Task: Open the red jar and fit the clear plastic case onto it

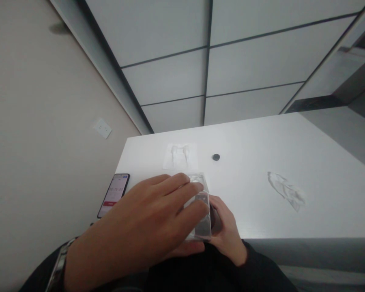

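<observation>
A clear plastic box [203, 221] is held near the front edge of the white table. My left hand [158, 211] reaches across its top and near side, with the fingers wrapped over it and the thumb below. On the box's right side, my right hand [228, 233] is closed with its fingers curled around. Something dark and rounded [213, 215] shows between the box and my right palm; I cannot make out what it is. Much of the box is hidden under my left hand.
Beyond the box, a white sheet with pale shapes [180, 157] lies on the table [246, 174], beside a small dark disc [215, 157]. A crumpled clear wrapper [286, 190] rests at right. At left is a phone [113, 195] showing a timer, near the wall.
</observation>
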Motion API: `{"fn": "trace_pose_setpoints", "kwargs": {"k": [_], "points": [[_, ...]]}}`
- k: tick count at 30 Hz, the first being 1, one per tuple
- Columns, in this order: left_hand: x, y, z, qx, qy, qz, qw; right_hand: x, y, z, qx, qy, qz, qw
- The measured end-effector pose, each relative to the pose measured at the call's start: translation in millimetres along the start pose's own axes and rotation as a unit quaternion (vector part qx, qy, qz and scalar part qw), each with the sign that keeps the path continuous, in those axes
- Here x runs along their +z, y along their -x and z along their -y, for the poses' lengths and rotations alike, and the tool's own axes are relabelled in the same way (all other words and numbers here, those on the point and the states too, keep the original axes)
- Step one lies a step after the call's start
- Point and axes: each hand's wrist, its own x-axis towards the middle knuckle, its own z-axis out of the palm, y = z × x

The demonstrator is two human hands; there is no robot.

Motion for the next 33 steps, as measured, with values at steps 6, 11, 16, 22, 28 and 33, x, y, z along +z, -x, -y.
{"fn": "trace_pose_setpoints", "kwargs": {"k": [6, 11, 16, 22, 28, 33], "points": [[-1.3, -3, 0, -0.001, -0.007, -0.003, 1.000, 0, 0, 0, 0.006, -0.010, 0.000, 1.000], [-2.2, -4, -1, 0.000, -0.013, 0.000, 1.000, 0, -1, 0, 0.009, -0.020, -0.005, 1.000], [-2.6, -5, -2, 0.001, -0.006, 0.011, 1.000, 0, 1, 0, 0.016, -0.019, 0.001, 1.000], [-3.7, -6, -3, 0.004, -0.007, 0.012, 1.000, 0, 2, -2, 0.009, -0.011, 0.002, 1.000], [-4.5, -8, -3, 0.000, -0.007, 0.018, 1.000, 1, 2, -1, 0.014, -0.018, 0.003, 1.000], [-4.2, -11, -4, 0.005, -0.014, 0.011, 1.000, 0, 1, -1, 0.013, -0.016, 0.002, 1.000]]}}
